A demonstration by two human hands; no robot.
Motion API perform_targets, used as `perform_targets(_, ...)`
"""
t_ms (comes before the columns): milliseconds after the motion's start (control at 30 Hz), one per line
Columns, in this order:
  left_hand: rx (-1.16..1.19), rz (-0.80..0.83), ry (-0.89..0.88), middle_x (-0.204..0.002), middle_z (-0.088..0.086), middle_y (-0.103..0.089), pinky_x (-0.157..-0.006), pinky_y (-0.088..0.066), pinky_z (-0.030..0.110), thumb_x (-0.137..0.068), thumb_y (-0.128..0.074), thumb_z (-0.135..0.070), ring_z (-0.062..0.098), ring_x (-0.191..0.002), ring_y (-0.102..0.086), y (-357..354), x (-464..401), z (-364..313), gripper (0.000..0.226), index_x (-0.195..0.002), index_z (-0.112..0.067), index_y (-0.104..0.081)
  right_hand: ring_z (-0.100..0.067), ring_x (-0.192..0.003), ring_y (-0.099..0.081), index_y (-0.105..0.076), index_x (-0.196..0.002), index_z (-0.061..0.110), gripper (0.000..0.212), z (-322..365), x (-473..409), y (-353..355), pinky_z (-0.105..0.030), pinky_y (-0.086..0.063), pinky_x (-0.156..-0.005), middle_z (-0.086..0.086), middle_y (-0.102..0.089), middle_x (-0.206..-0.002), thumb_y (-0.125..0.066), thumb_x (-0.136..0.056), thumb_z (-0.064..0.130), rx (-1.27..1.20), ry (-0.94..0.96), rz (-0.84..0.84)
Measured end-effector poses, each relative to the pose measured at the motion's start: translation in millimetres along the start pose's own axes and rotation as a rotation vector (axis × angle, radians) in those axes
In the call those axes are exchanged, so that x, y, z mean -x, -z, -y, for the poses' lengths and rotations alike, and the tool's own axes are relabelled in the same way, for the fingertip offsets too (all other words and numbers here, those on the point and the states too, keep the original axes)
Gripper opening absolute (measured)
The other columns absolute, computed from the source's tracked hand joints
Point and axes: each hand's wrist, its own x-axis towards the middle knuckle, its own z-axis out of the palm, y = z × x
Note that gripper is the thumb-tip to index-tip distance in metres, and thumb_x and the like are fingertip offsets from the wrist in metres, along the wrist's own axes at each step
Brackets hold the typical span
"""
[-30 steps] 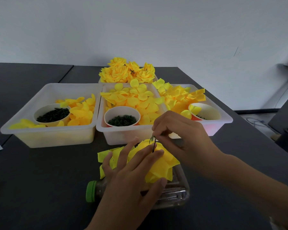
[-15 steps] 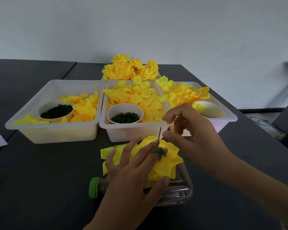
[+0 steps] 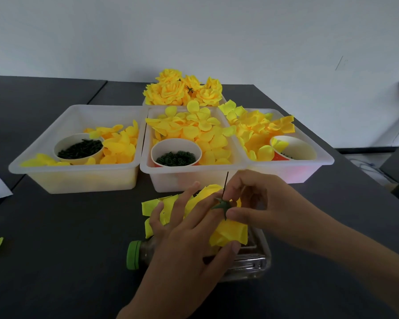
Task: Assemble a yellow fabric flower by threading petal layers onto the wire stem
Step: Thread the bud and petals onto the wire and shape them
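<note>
While the bottle [image 3: 247,263] lies on its side near the table's [image 3: 55,261] near edge, cap to the left, the left hand [image 3: 189,229] presses spread, straight fingers on the flower [image 3: 230,233] atop it. From the flower the wire [image 3: 225,185] stands upright, long axis near vertical, tip leaning slightly far-right. Half a second ago the right hand [image 3: 260,203] was off the green calyx [image 3: 222,205]; now its thumb and curled fingers close around calyx and wire. Beyond stand three bins [image 3: 78,178] of petals [image 3: 189,127], finished flowers [image 3: 182,90] farthest.
</note>
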Motion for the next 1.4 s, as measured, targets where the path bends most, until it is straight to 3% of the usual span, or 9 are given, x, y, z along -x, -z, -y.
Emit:
perform_targets(200, -0.023, 0.011, -0.025, -0.15, -0.035, -0.02, -0.109, -0.001, 0.047, -0.092, -0.016, -0.067, 0.006, -0.148, -0.004, 1, 0, 1, 0.047, -0.133, -0.053, -0.034, -0.018, -0.091, -0.055, -0.066, -0.11, 0.036, 0.031, 1, 1, 1, -0.029, -0.051, -0.071, 0.013, -0.054, -0.105, -0.073, -0.084, 0.022, 0.214, 0.158, 0.033)
perform_targets(333, -0.028, 0.011, -0.027, -0.15, -0.033, -0.022, -0.108, -0.01, 0.052, -0.093, -0.017, -0.066, 0.007, -0.148, -0.007, 0, 0, 1, 0.047, -0.134, -0.05, -0.033, -0.016, -0.095, -0.058, -0.068, -0.113, 0.026, 0.031, 2, 1, -1, -0.029, -0.051, -0.077, 0.01, -0.057, -0.104, -0.072, -0.084, 0.016, 0.246, 0.2, 0.048)
perform_targets(433, -0.022, 0.024, -0.019, -0.151, -0.033, -0.022, -0.109, -0.01, 0.054, -0.093, -0.016, -0.067, 0.007, -0.148, -0.007, 0, 1, 1, 0.049, -0.139, -0.053, -0.026, -0.015, -0.092, -0.06, -0.07, -0.11, 0.02, 0.025, 7, 1, 3, -0.03, -0.052, -0.075, 0.007, -0.06, -0.101, -0.071, -0.085, 0.019, 0.299, 0.27, -0.016)
perform_targets(600, -0.028, 0.048, -0.002, -0.153, -0.032, -0.022, -0.111, -0.006, 0.057, -0.09, -0.013, -0.071, 0.007, -0.148, -0.003, 1, 0, 1, 0.053, -0.138, -0.055, -0.028, -0.012, -0.074, -0.053, -0.071, -0.109, 0.018, 0.023, 17, -9, 17, -0.012, -0.039, -0.066, 0.005, -0.058, -0.088, -0.067, -0.087, 0.023, 0.295, 0.301, -0.203)
perform_targets(933, -0.049, 0.044, 0.008, -0.152, -0.031, -0.024, -0.109, -0.009, 0.057, -0.091, -0.013, -0.07, 0.008, -0.148, -0.004, 1, 0, 1, 0.051, -0.137, -0.055, -0.03, -0.002, -0.071, -0.053, -0.074, -0.104, 0.018, 0.019, 20, -28, 14, -0.016, -0.042, -0.063, 0.023, -0.052, -0.074, -0.069, -0.086, 0.024, 0.395, 0.213, -0.06)
perform_targets(1100, -0.048, 0.05, 0.0, -0.151, -0.032, -0.023, -0.11, -0.009, 0.057, -0.092, -0.014, -0.069, 0.008, -0.149, -0.004, 0, 1, 2, 0.051, -0.138, -0.054, -0.03, -0.012, -0.063, -0.054, -0.053, -0.125, 0.041, 0.05, 18, -27, 15, -0.022, -0.046, -0.055, 0.017, -0.059, -0.084, -0.06, -0.078, 0.056, 0.341, 0.105, -0.062)
perform_targets(1200, -0.038, 0.045, 0.01, -0.152, -0.032, -0.023, -0.11, -0.006, 0.055, -0.092, -0.014, -0.07, 0.009, -0.149, -0.004, 2, 0, 1, 0.051, -0.138, -0.056, -0.029, -0.013, -0.06, -0.055, -0.058, -0.103, 0.037, 0.025, 18, -27, 17, -0.035, -0.048, -0.056, 0.013, -0.061, -0.081, -0.065, -0.08, 0.046, 0.226, 0.115, -0.138)
perform_targets(1267, -0.036, 0.053, 0.011, -0.152, -0.031, -0.023, -0.11, -0.007, 0.056, -0.092, -0.015, -0.069, 0.011, -0.149, -0.006, 3, 1, 0, 0.05, -0.138, -0.055, -0.03, -0.013, -0.064, -0.059, -0.067, -0.087, 0.027, 0.006, 18, -29, 16, -0.039, -0.05, -0.06, 0.01, -0.065, -0.075, -0.071, -0.084, 0.029, 0.185, 0.108, -0.057)
perform_targets(1400, -0.058, 0.091, 0.014, -0.156, -0.026, -0.017, -0.111, -0.005, 0.057, -0.091, -0.024, -0.068, 0.015, -0.149, -0.003, 5, 5, 2, 0.049, -0.139, -0.06, -0.025, -0.012, -0.065, -0.063, -0.069, -0.076, 0.017, 0.009, 13, -31, 7, -0.036, -0.053, -0.061, 0.004, -0.067, -0.068, -0.073, -0.084, 0.018, 0.188, 0.022, 0.082)
